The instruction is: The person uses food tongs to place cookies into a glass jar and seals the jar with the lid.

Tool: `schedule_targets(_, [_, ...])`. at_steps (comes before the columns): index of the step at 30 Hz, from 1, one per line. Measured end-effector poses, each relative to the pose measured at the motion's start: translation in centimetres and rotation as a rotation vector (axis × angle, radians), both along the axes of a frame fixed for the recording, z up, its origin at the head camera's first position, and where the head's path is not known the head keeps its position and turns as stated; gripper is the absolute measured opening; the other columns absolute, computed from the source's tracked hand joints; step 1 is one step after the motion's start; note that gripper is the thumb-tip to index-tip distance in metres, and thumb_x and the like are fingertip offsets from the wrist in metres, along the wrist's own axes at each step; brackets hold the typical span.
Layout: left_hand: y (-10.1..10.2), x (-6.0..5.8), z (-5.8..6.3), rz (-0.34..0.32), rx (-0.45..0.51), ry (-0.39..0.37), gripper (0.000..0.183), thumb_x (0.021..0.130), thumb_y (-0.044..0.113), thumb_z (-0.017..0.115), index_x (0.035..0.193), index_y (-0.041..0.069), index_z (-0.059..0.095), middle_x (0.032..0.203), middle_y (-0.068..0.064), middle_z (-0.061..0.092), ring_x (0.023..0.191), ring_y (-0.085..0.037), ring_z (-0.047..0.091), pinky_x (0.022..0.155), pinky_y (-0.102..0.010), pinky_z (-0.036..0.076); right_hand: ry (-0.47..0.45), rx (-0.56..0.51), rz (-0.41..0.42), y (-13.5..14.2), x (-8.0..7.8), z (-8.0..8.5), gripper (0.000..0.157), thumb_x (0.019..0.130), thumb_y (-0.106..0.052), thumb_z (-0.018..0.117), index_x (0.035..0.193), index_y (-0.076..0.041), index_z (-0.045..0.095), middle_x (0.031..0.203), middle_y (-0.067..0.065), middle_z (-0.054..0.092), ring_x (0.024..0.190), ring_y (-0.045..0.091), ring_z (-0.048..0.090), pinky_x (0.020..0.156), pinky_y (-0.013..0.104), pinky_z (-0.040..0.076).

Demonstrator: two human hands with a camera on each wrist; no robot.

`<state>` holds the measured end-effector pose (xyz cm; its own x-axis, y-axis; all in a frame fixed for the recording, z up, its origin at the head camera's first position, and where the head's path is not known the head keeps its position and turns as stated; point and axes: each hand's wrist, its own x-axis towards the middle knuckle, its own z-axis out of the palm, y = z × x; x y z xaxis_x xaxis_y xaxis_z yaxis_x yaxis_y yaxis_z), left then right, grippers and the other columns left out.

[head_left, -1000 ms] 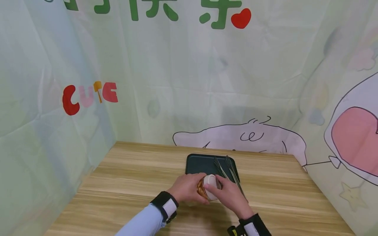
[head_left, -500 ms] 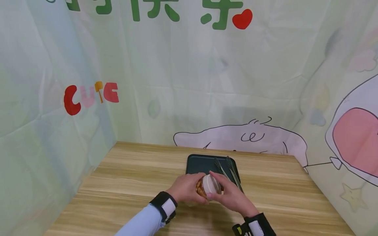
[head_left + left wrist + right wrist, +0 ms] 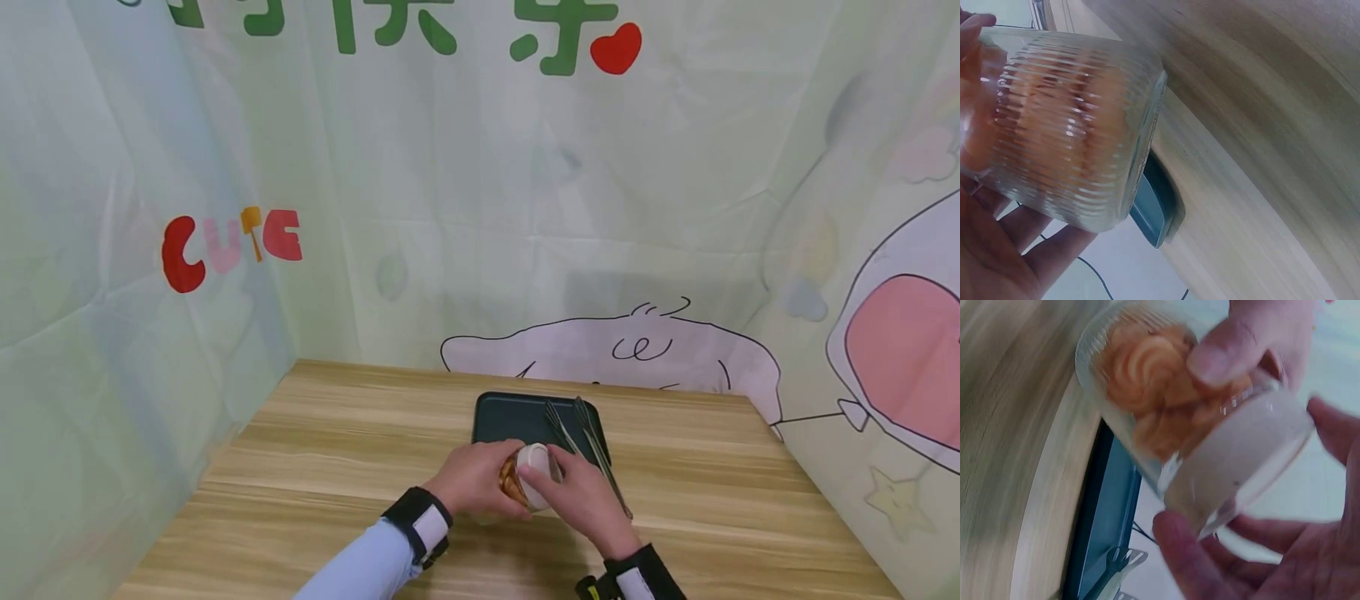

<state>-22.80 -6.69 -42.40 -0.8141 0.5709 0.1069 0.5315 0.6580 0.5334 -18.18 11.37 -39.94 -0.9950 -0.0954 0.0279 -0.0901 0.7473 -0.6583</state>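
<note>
A ribbed glass jar (image 3: 1079, 131) holding swirled orange-brown cookies (image 3: 1147, 362) is tilted on its side above the table. My left hand (image 3: 476, 482) grips the jar's body, its thumb lying across the glass in the right wrist view. The jar's white lid (image 3: 1241, 456) faces right, on the jar's mouth. My right hand (image 3: 588, 500) holds the lid, thumb and fingers placed around its rim. The right palm stands back from the lid's top in the right wrist view.
A dark rectangular tray (image 3: 506, 417) lies just beyond the hands on the wooden table (image 3: 360, 450). Long metal tongs (image 3: 596, 442) rest across its right side, their near end reaching past the tray. A printed cloth (image 3: 480, 208) hangs behind the table.
My right hand has turned about the lid and back, its wrist swinging out to the right and then in again. The left hand and jar stay nearly in place.
</note>
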Motion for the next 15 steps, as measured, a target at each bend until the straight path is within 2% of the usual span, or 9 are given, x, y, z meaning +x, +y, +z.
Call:
schedule_targets(4, [0.0, -0.1, 0.0, 0.003, -0.002, -0.013, 0.070, 0.067, 0.053, 0.084, 0.124, 0.025, 0.056, 0.104, 0.012, 0.063, 0.083, -0.001, 0.053, 0.077, -0.027, 0.052, 0.025, 0.022, -0.042, -0.5, 0.1, 0.0, 0.073, 0.089, -0.060, 0.057, 0.126, 0.003, 0.058, 0.114, 0.020, 0.066, 0.090, 0.024, 0.061, 0.077, 0.050, 0.056])
schedule_targets(6, [-0.1, -0.1, 0.0, 0.006, -0.001, -0.015, 0.070, 0.066, 0.053, 0.084, 0.124, 0.025, 0.056, 0.104, 0.012, 0.063, 0.083, -0.001, 0.053, 0.077, -0.027, 0.052, 0.024, 0.027, -0.041, -0.5, 0.1, 0.0, 0.073, 0.089, -0.060, 0.057, 0.126, 0.003, 0.057, 0.114, 0.020, 0.066, 0.091, 0.024, 0.061, 0.076, 0.050, 0.055])
schedule_targets(10, [-0.1, 0.0, 0.0, 0.001, -0.003, 0.000, 0.069, 0.066, 0.053, 0.084, 0.123, 0.025, 0.056, 0.103, 0.012, 0.063, 0.083, -0.001, 0.053, 0.076, -0.026, 0.051, -0.022, 0.017, -0.011, 0.2, -0.2, -0.1, 0.080, 0.088, -0.062, 0.056, 0.137, 0.002, 0.049, 0.127, 0.024, 0.058, 0.105, 0.031, 0.057, 0.083, 0.056, 0.053])
schedule_targets(15, [-0.2, 0.0, 0.0, -0.004, -0.003, -0.003, 0.069, 0.066, 0.053, 0.085, 0.123, 0.025, 0.056, 0.104, 0.012, 0.064, 0.084, -0.001, 0.053, 0.077, -0.027, 0.051, -0.024, -0.079, 0.101, 1.6, -0.6, -0.7, 0.085, 0.082, -0.052, 0.071, 0.148, -0.012, 0.037, 0.144, 0.021, 0.042, 0.118, 0.034, 0.049, 0.088, 0.058, 0.050])
